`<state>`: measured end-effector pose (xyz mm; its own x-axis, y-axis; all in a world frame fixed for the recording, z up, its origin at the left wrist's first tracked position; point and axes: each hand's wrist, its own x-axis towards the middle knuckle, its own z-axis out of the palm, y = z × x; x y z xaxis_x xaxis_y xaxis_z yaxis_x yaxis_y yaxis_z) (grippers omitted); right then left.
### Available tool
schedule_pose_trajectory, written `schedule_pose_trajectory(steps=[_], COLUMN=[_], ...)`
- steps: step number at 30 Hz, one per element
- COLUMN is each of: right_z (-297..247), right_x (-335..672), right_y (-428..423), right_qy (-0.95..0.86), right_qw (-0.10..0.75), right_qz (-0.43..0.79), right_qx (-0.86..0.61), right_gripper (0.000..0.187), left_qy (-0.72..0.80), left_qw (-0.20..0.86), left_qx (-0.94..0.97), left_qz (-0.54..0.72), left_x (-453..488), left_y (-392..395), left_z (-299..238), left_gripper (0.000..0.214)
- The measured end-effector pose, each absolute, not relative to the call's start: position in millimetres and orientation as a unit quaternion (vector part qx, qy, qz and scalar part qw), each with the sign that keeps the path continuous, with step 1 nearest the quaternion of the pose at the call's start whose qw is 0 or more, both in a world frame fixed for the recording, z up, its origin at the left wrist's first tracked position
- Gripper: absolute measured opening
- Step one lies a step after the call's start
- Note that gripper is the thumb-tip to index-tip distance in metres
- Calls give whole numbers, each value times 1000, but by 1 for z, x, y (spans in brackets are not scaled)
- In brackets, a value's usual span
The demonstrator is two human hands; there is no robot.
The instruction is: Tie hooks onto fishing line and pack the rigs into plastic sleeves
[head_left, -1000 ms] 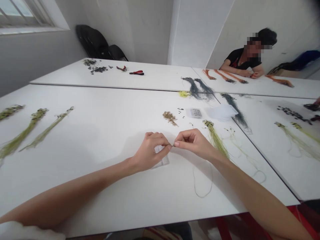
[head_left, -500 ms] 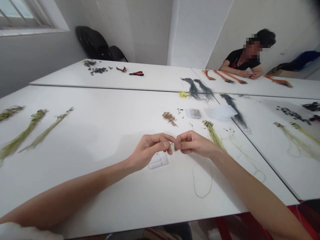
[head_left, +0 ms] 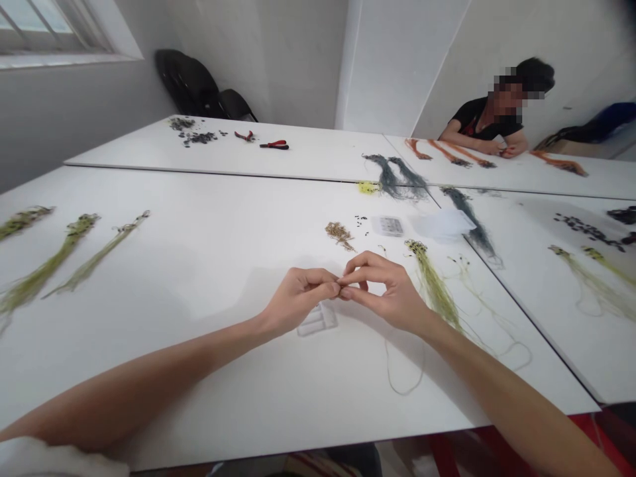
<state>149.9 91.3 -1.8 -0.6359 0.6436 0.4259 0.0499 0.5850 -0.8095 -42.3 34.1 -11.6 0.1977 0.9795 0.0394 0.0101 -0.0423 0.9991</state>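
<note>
Right hand (head_left: 385, 291) is arching higher than half a second ago. At frame centre, it and left hand (head_left: 298, 301) are pinching the line (head_left: 402, 393) fingertip to fingertip; the slack is trailing toward lower right.

Head camera looks forward-down, close over left hand (head_left: 298, 303) and right hand (head_left: 390, 295).

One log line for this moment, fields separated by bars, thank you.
left hand pinched, touching right hand | right hand pinching thread | clear box under left hand

Pinched item (head_left: 340, 286) too small to tell; clear tray (head_left: 318, 322) half hidden
</note>
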Motion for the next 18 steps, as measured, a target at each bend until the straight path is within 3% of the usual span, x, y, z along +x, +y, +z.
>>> schedule_pose_trajectory(steps=[18], right_z=[-1], right_x=[155], right_y=[96], right_qy=[-854], right_qw=[371], right_qz=[236], right_qx=[-277], right_gripper=[9], left_qy=[484], left_qw=[472], left_qx=[594], left_qz=[436], left_x=[-48], left_y=[43], left_z=[-7], left_gripper=[25])
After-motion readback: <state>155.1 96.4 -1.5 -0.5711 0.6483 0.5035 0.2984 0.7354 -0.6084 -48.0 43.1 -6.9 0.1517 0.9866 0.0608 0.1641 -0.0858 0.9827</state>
